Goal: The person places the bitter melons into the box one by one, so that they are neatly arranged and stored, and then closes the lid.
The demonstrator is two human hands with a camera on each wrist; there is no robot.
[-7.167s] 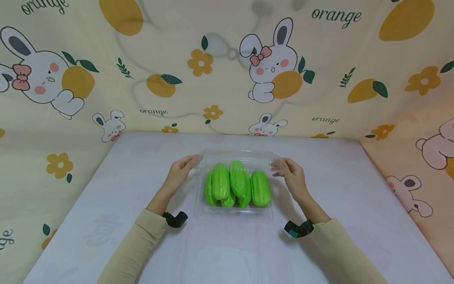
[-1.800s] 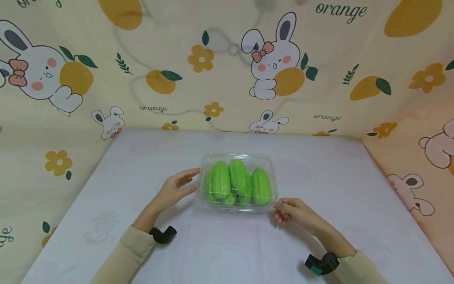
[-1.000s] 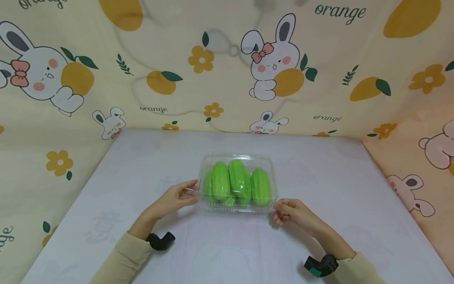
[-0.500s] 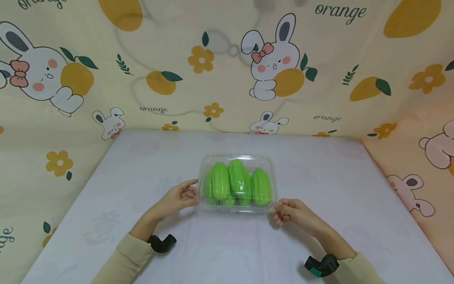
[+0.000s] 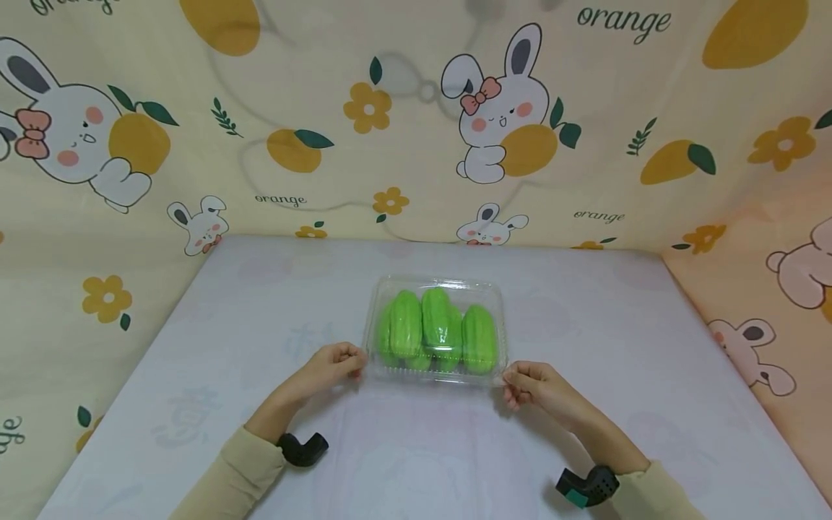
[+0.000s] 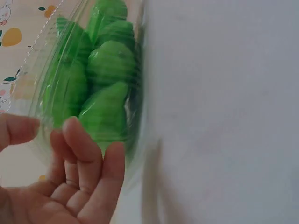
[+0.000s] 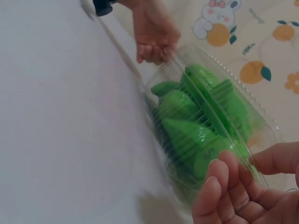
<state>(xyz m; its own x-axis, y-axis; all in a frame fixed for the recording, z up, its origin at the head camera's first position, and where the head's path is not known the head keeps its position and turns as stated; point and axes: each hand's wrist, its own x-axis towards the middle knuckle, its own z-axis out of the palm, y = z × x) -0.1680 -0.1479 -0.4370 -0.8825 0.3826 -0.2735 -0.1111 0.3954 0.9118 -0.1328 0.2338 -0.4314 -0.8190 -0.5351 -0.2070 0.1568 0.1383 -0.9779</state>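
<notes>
A clear plastic clamshell box (image 5: pixel 437 379) stands at the middle of the white table, its lid down over the base. Inside lie several green, ridged, elongated fruits or vegetables (image 5: pixel 479 339), kind unclear; the left wrist view shows their pointed ends (image 6: pixel 107 107). My left hand (image 5: pixel 334 368) pinches the box's front left corner, the rim between thumb and curled fingers (image 6: pixel 84 149). At the front right corner my right hand (image 5: pixel 542 390) pinches the rim between thumb and fingertips (image 7: pixel 219 172). The undersides of the box are hidden.
The white tabletop (image 5: pixel 416 462) spreads around the box on all sides. Behind it rises a cream backdrop (image 5: pixel 416 166) printed with rabbits and oranges, which also runs down both sides. Black wrist cameras (image 5: pixel 303 449) sit on both forearms.
Earlier, both hands held the box's back corners. My left hand then slid down its left side and now pinches the front corner. The box has just shifted slightly upward in view; my right hand stayed put.
</notes>
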